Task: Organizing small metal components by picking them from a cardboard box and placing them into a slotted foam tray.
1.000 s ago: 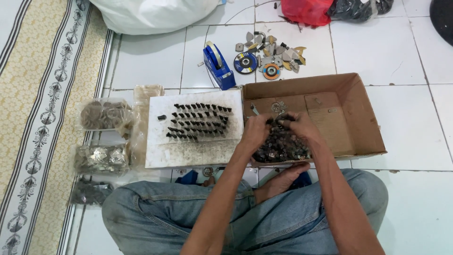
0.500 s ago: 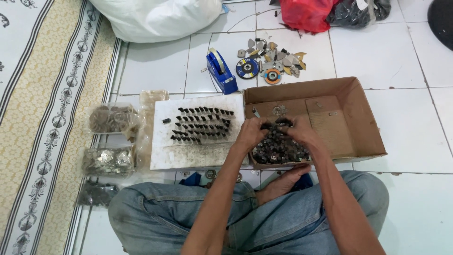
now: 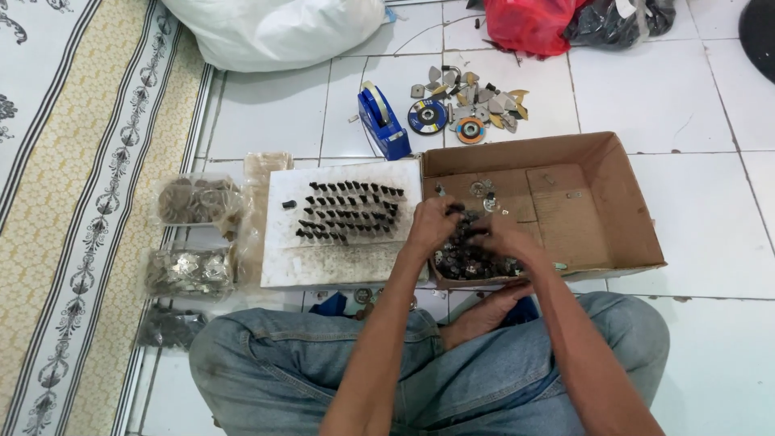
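Metal parts (image 3: 472,260), jumbled heap, hands (image 3: 472,232) digging

Cardboard box (image 3: 597,202), centre right: right half of its floor bare and reachable from above, left half taken up by a heap of small dark metal parts (image 3: 472,258) with the left hand (image 3: 432,226) and right hand (image 3: 500,238) on it, walls closing all four sides. White board (image 3: 343,266) touching the box's left wall: rows of dark upright pieces (image 3: 347,211) fill its upper middle, its lower strip free. Tape dispenser (image 3: 383,121) and scattered discs (image 3: 468,109) block the tiles above the box; bare tile lies right of and below the box.
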